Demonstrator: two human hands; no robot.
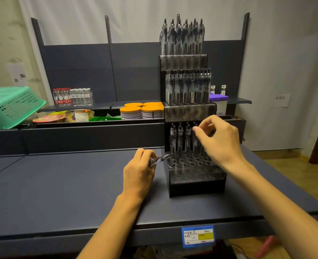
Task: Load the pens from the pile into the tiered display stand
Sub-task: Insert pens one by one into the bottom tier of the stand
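From the head view, my left hand (138,172) curls its grip round a clear pen (160,158), tip pointing at the tiered display stand (195,186) near the counter's (61,184) far right corner. My right hand (220,139) pinches a standing pen (195,141) in the lowest tier's back row.

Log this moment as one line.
left hand: holds pen | right hand: pinches a pen in bottom tier | stand: upper tiers filled, front holes empty
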